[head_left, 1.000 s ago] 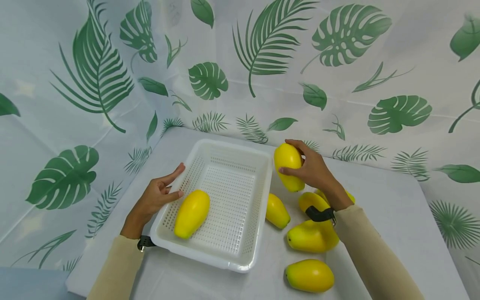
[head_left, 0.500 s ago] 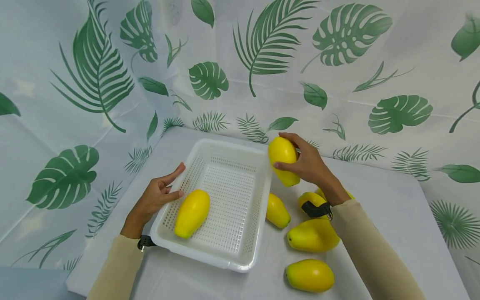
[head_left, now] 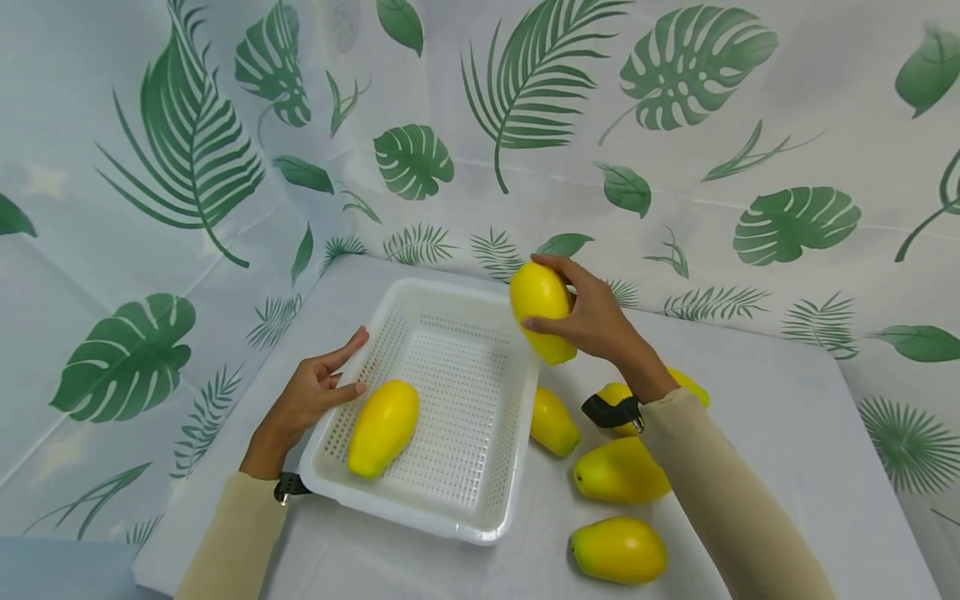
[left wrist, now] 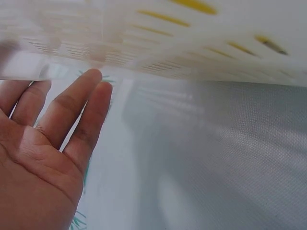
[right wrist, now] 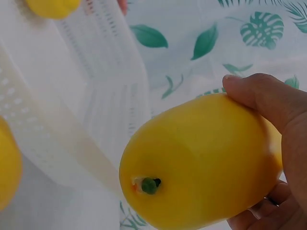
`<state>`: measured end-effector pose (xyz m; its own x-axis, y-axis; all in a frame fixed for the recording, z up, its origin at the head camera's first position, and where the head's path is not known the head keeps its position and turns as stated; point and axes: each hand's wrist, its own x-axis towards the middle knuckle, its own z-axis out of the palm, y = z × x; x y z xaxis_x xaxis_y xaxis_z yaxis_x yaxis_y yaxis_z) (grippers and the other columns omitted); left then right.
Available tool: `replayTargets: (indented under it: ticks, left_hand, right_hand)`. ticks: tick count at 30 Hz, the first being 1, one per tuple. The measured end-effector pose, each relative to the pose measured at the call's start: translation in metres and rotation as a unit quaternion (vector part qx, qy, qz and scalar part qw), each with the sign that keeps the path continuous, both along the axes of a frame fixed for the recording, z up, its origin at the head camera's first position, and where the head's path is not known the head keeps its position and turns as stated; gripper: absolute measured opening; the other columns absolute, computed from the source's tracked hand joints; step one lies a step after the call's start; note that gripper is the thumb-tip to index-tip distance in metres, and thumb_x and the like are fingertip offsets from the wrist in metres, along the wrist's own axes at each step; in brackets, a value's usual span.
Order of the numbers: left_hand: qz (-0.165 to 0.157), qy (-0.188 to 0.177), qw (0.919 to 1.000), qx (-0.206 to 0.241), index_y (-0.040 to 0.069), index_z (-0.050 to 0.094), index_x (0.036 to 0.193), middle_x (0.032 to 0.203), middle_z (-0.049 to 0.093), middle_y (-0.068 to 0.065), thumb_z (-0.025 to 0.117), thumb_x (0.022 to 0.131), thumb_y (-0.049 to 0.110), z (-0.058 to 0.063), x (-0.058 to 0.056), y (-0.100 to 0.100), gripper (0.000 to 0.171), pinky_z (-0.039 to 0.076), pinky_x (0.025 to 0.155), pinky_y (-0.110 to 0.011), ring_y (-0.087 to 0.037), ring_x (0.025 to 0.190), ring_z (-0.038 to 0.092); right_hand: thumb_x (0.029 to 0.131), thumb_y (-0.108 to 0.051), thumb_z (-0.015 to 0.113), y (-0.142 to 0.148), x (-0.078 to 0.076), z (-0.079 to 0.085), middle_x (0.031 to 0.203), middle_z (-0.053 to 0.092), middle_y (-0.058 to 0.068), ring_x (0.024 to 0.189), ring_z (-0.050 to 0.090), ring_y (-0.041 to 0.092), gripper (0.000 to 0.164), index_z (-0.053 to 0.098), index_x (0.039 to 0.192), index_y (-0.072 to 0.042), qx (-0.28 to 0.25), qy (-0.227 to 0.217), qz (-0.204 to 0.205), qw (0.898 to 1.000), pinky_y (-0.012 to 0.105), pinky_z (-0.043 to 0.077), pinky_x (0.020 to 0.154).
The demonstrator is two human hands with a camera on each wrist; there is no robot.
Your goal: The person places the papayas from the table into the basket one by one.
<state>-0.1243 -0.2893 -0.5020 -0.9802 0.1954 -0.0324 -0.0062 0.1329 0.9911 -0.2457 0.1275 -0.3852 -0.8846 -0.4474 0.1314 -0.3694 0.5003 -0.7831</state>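
In the head view my right hand (head_left: 592,321) grips a yellow papaya (head_left: 542,312), thumb on the near side and fingers over the far side. It is held raised at the right rim of a white perforated plastic basket (head_left: 517,467). The right wrist view shows the green stem end of this held papaya (right wrist: 201,158). My left hand (head_left: 311,396) is at the basket's left side, its fingers extended against the wall. From the left wrist, straight fingers (left wrist: 72,108) reach up to the basket's underside. Another papaya (head_left: 384,427) lies in the basket's left part.
Right of the basket, several papayas lie on the white-covered table (head_left: 787,467): one papaya (head_left: 555,422) beside the wall, another papaya (head_left: 621,471) farther right, a papaya (head_left: 618,550) nearest me. Others are partly hidden by my right forearm. A leaf-print curtain (head_left: 555,200) stands behind.
My right hand has carried the papaya leftward and slightly up, from beside the basket to its right rim. The left hand, the basket and the papaya inside it have stayed put.
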Motion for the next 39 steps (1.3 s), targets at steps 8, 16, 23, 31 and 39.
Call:
replayTargets:
  ticks: [8, 16, 23, 31, 39]
  left_hand:
    - [0.005, -0.005, 1.0000, -0.004, 0.025, 0.036, 0.166, 0.177, 0.021, 0.008, 0.075, 0.098, 0.003, 0.001, 0.001, 0.002, 0.081, 0.063, 0.097, -0.037, -0.025, 0.145, 0.053]
    - [0.007, 0.003, 0.9999, -0.011, 0.025, 0.036, 0.166, 0.177, 0.022, 0.008, 0.074, 0.099, 0.005, 0.002, 0.002, 0.003, 0.080, 0.063, 0.098, -0.033, -0.024, 0.144, 0.053]
    - [0.004, -0.006, 1.0000, -0.007, 0.026, 0.033, 0.167, 0.177, 0.021, 0.007, 0.074, 0.099, 0.005, 0.001, 0.003, 0.005, 0.081, 0.063, 0.098, -0.037, -0.027, 0.145, 0.052]
    - [0.006, -0.017, 0.9998, 0.005, 0.026, 0.033, 0.167, 0.178, 0.021, 0.007, 0.074, 0.099, 0.006, 0.000, 0.005, 0.006, 0.082, 0.064, 0.097, -0.040, -0.031, 0.145, 0.054]
    - [0.003, -0.007, 0.9999, 0.008, 0.025, 0.032, 0.168, 0.178, 0.020, 0.007, 0.074, 0.099, 0.006, 0.001, 0.005, 0.006, 0.083, 0.064, 0.095, -0.045, -0.036, 0.144, 0.053]
  right_hand:
    - [0.083, -0.026, 0.093, -0.012, 0.002, 0.005, 0.159, 0.050, 0.001, 0.124, 0.062, 0.033, 0.091, 0.045, 0.160, -0.029, -0.009, 0.012, 0.017, 1.000, 0.058, 0.058, 0.110]
    - [0.083, -0.024, 0.092, -0.017, 0.000, 0.003, 0.158, 0.052, 0.002, 0.122, 0.064, 0.032, 0.089, 0.046, 0.159, -0.027, -0.021, 0.025, 0.040, 0.999, 0.056, 0.060, 0.106]
    - [0.082, -0.025, 0.093, -0.022, 0.000, 0.000, 0.156, 0.054, 0.000, 0.119, 0.064, 0.029, 0.089, 0.047, 0.158, -0.030, -0.030, 0.030, 0.053, 0.998, 0.053, 0.062, 0.102]
    - [0.083, -0.025, 0.092, -0.033, 0.001, -0.002, 0.157, 0.055, 0.001, 0.123, 0.062, 0.029, 0.089, 0.047, 0.159, -0.025, -0.022, 0.043, 0.070, 0.996, 0.053, 0.061, 0.104]
    - [0.083, -0.029, 0.092, -0.041, 0.002, -0.003, 0.154, 0.056, 0.002, 0.121, 0.062, 0.028, 0.090, 0.046, 0.160, -0.025, -0.015, 0.035, 0.077, 0.996, 0.052, 0.060, 0.103]
